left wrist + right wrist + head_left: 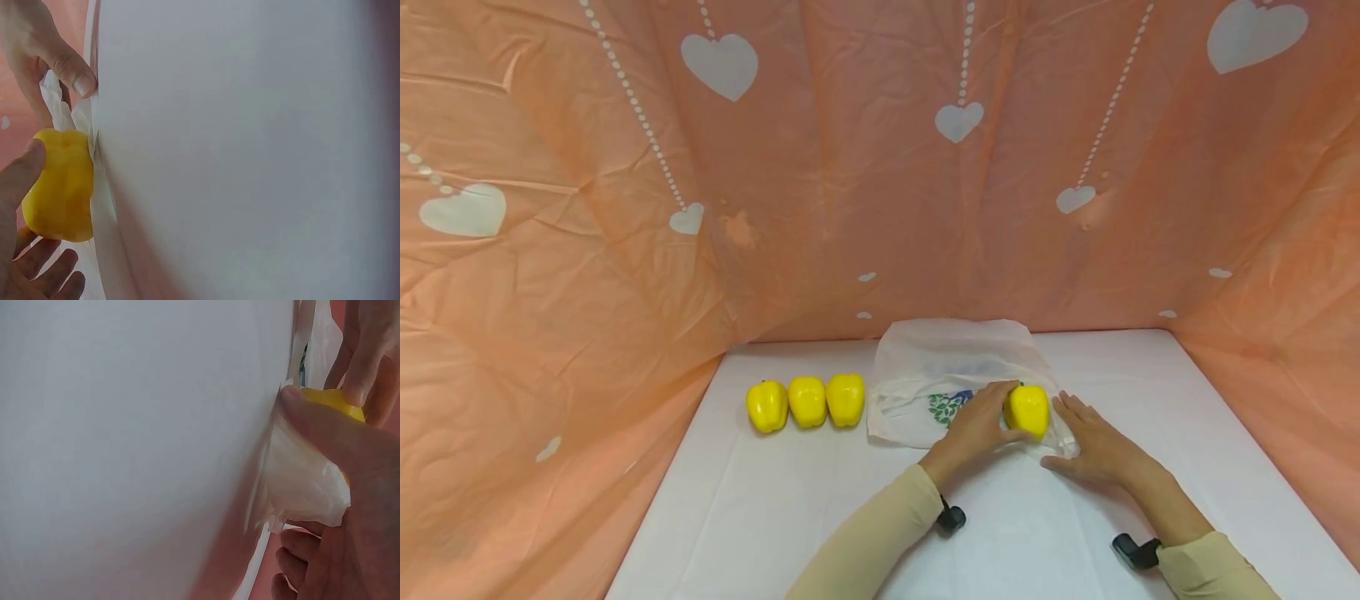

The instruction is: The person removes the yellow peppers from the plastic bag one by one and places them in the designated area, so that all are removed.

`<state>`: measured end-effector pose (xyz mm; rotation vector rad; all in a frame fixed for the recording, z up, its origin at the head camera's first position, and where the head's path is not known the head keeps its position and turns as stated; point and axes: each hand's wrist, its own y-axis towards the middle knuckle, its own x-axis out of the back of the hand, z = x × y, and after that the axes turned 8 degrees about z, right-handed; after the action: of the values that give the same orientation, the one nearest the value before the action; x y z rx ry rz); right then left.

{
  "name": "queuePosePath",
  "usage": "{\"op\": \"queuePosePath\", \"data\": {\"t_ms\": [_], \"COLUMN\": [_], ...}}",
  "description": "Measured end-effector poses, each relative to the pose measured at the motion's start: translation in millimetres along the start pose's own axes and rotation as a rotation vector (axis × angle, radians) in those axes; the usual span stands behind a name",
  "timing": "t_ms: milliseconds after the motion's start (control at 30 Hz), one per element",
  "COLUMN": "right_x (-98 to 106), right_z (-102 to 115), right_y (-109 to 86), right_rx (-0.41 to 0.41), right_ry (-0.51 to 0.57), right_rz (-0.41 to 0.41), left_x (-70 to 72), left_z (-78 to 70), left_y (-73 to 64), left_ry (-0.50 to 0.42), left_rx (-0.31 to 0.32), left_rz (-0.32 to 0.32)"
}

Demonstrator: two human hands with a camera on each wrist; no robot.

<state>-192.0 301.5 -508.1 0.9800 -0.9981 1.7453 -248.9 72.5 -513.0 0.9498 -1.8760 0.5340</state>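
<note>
A yellow bell pepper (1028,411) stands at the right end of a white plastic bag (904,421), which lies on the table and bears a green and blue print. My left hand (976,429) holds this pepper between thumb and fingers from its left side. Just right of the pepper, my right hand (1101,446) touches the bag's end, its thumb and fingers spread wide apart. In the right wrist view, bag film (306,475) lies between that thumb and the fingers. The right palm hides part of the pepper there.
Three more yellow bell peppers (807,402) stand in a row left of the bag. The table (790,508) has a white cover. An orange curtain (850,183) with white hearts hangs behind and at both sides.
</note>
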Motion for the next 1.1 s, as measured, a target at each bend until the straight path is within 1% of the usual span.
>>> {"op": "queuePosePath", "data": {"t_ms": [233,433,600,767,933,1100], "right_x": [1,1,0,1,0,0], "right_z": [1,1,1,1,1,0], "right_y": [-0.1,-0.1,0.3,0.6,0.8,1.8], "right_rx": [-0.003,-0.001,0.002,-0.003,0.0,0.015], "right_ry": [0.004,0.01,0.008,0.0,-0.002,-0.012], "right_rz": [-0.002,0.0,-0.001,0.007,0.009,-0.001], "left_x": [-0.1,-0.6,0.4,4.5,10.9,19.2], "left_z": [-1.1,-2.2,-0.6,3.4,6.7,8.8], "left_y": [-0.8,-0.7,-2.9,-7.9,-14.4,-21.4], "left_ry": [0.01,-0.006,-0.019,-0.055,-0.095,-0.121], "left_rx": [0.009,0.025,0.006,-0.023,-0.009,-0.003], "left_rz": [0.003,0.016,0.01,0.01,0.02,0.005]}}
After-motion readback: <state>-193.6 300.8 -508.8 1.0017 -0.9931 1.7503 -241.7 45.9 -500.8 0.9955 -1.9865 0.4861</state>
